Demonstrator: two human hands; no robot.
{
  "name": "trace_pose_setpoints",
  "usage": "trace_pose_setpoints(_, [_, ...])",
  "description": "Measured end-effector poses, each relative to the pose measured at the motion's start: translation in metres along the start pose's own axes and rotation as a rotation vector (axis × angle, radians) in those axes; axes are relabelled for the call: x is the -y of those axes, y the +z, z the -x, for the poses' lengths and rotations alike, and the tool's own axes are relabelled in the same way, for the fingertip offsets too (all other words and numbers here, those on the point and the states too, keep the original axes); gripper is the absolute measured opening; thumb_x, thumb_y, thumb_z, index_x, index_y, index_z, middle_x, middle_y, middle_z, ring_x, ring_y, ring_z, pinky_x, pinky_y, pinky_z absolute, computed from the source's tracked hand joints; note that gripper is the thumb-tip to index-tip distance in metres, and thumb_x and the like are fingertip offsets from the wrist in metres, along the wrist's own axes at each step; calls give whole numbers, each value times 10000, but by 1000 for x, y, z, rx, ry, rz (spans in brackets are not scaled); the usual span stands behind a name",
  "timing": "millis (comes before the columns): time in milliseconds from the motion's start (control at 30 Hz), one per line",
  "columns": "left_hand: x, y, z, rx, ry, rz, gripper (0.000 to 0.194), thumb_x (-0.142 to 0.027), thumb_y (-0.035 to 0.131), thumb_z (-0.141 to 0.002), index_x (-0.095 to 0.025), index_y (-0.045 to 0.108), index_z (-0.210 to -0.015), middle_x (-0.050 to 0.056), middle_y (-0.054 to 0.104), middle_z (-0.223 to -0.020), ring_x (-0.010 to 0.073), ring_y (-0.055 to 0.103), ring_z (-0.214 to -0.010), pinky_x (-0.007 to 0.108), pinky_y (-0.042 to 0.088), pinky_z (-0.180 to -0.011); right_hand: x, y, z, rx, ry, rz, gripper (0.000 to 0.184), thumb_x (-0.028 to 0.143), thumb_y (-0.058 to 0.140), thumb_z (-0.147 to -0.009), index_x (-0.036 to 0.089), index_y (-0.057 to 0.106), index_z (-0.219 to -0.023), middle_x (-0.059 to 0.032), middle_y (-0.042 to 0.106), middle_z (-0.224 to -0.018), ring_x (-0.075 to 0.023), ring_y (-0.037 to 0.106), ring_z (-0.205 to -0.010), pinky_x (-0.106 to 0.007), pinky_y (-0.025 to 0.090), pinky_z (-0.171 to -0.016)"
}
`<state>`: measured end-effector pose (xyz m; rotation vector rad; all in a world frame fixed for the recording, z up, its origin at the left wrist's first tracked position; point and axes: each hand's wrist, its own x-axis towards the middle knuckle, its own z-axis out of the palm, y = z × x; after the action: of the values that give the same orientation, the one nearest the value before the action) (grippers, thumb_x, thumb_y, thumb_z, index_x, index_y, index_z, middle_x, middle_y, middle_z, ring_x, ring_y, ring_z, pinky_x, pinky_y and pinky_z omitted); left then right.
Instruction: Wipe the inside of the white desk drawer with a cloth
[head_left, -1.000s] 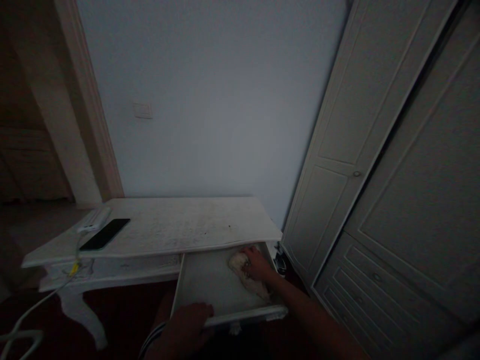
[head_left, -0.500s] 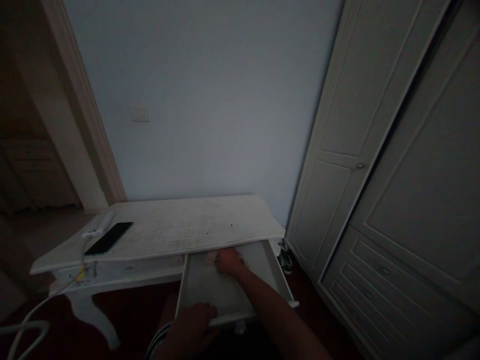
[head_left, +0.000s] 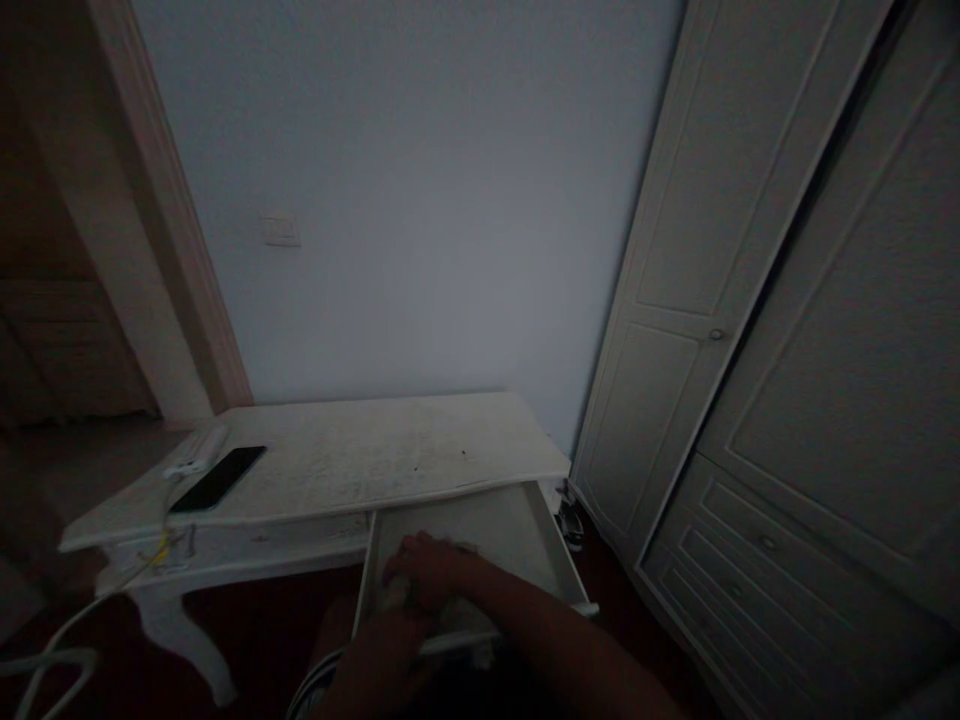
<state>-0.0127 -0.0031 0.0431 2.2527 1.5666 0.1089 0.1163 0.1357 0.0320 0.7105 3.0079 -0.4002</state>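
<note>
A white drawer (head_left: 551, 560) stands pulled out from under a white desk (head_left: 352, 455). My right hand (head_left: 427, 570) is inside the drawer at its front left, fingers curled on a pale cloth (head_left: 394, 595) pressed to the drawer floor. My left hand (head_left: 375, 665) rests on the drawer's front edge, fingers bent over it. The light is dim and the cloth is mostly hidden under my hand.
A black phone (head_left: 217, 478) and a white power strip (head_left: 196, 450) lie at the desk's left end, with a white cable (head_left: 67, 630) hanging to the dark floor. A tall white wardrobe (head_left: 787, 350) stands close on the right. Small dark objects (head_left: 571, 525) lie on the floor between desk and wardrobe.
My right hand has swept the cloth from the drawer's right side to its back, then forward to the front left. My left hand has stayed on the drawer front.
</note>
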Motion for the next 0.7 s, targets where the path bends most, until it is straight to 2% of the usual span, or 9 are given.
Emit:
trace_pose_setpoints(133, [-1,1,1,17,7,-39,418,-370,580,-926,-320,697,-1324,82,739,-1341,351,689,-1217,484,521,-1030,2,-2,20,19,-14,20,553,342,825,-828,361,651,-1352,-95,574,-1272,-323,586,-1147,-393,522,-850])
trace_pose_setpoints(267, [-1,2,2,22,-11,-18,360,-388,576,-938,-294,727,-1251,84,753,-1303,336,704,-1180,468,520,-1026,-3,-10,40,65,51,21,616,289,842,-783,380,646,-1360,-79,551,-1265,-309,588,-1129,-372,511,-846])
trace_pose_setpoints(367, [1,4,2,15,3,25,382,-398,583,-948,-328,700,-1305,51,748,-1336,317,685,-1224,448,499,-1063,-8,-13,56,92,75,10,661,256,836,-760,391,634,-1374,-70,550,-1259,-314,578,-1159,-379,513,-864])
trace_pose_setpoints(467, [5,8,1,8,1,37,368,-404,603,-945,-354,696,-1297,29,743,-1349,313,672,-1244,445,480,-1083,-17,-15,73,132,127,1,695,246,843,-726,402,635,-1371,-66,537,-1276,-321,577,-1181,-393,521,-871])
trace_pose_setpoints(700, [5,11,0,5,-7,-45,307,-404,573,-943,-294,689,-1206,57,743,-1261,292,680,-1182,423,491,-1023,-49,-20,121,143,290,-7,648,309,840,-708,398,652,-1321,-72,511,-1337,-353,599,-1190,-433,530,-857])
